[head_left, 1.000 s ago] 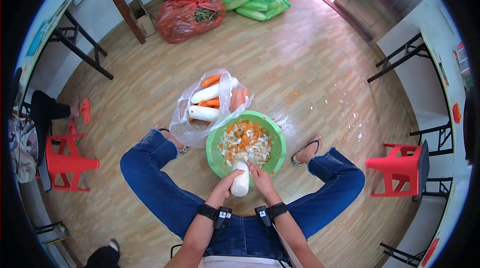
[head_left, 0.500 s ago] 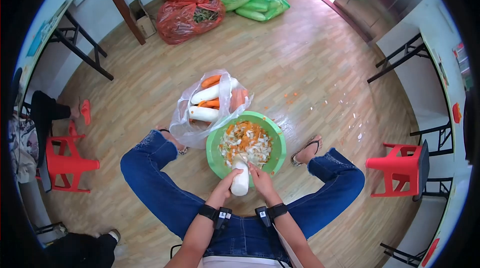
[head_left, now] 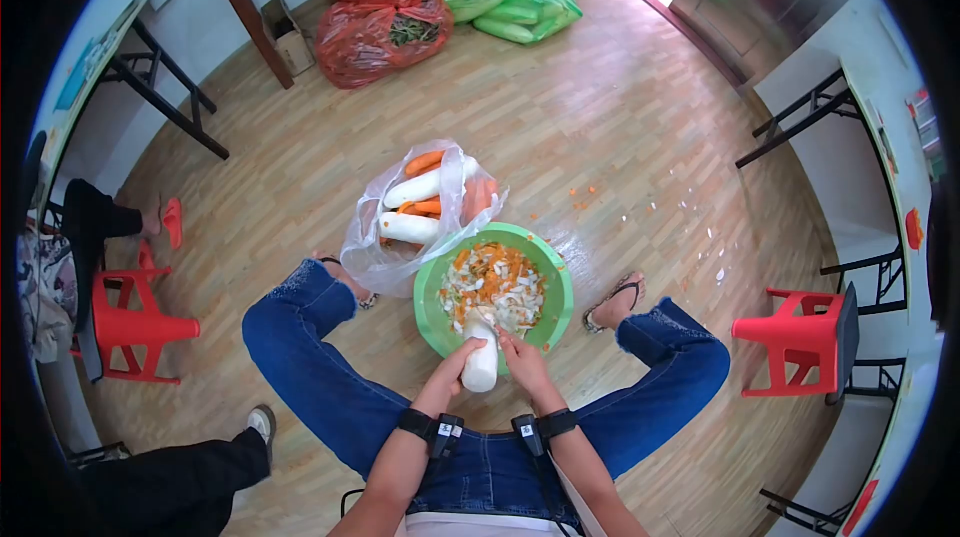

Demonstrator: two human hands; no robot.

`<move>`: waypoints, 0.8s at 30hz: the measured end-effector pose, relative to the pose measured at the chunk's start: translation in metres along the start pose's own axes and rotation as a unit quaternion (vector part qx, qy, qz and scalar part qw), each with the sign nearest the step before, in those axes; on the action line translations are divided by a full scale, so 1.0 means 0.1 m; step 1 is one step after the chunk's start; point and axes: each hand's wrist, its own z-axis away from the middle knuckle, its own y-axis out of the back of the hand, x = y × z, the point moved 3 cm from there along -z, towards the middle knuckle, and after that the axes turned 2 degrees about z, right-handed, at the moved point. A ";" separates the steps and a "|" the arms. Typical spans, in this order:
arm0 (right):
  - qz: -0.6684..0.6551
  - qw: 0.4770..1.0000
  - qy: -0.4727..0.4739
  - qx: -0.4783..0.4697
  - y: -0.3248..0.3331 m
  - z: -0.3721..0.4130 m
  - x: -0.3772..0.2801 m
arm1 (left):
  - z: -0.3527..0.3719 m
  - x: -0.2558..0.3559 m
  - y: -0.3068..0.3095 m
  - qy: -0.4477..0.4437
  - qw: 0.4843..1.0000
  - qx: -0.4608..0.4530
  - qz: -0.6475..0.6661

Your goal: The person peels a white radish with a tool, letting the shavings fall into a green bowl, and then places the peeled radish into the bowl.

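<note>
1. We gripped a peeled white radish (head_left: 480, 369) in our left hand (head_left: 459, 364), the thumb laid along its side.
2. We had our right hand (head_left: 524, 358) just beside the radish's far end, its fingers curled; what they held was too small to make out, so we could not tell whether they were closed on a tool.
3. We had the radish slanted away from our lap, its far end over the near side of a green basin (head_left: 566, 299) and its blunt end toward us.
4. We saw orange and white scraps (head_left: 497, 279) heaped inside that basin, which stood on the wood-patterned floor (head_left: 620, 137) between our feet.
5. We had a clear plastic bag (head_left: 366, 255) against the basin's far left side, with carrots (head_left: 424, 164) and more white radishes (head_left: 411, 228) in it.
6. We noticed small orange and white bits scattered on the floor to the right of the bag.
7. We wore black straps (head_left: 556, 424) on both wrists and sat with knees spread.
8. We had another person's dark trouser leg (head_left: 185, 472) and pale shoe (head_left: 262, 423) at our lower left, well apart from the basin.
</note>
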 end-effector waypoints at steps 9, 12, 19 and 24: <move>-0.031 0.998 0.032 0.040 0.02 -0.08 0.16 | 0.05 -0.03 -0.08 0.023 0.999 -0.018 -0.025; -0.001 0.999 0.028 0.017 -0.02 -0.06 0.11 | -0.02 -0.03 0.00 0.003 1.000 -0.007 -0.019; 0.005 0.999 0.004 0.038 0.02 -0.12 0.17 | 0.06 -0.04 -0.08 0.022 0.998 -0.015 -0.054; 0.022 0.998 0.031 0.052 -0.05 -0.11 0.21 | 0.02 -0.03 -0.01 0.014 0.999 -0.009 -0.048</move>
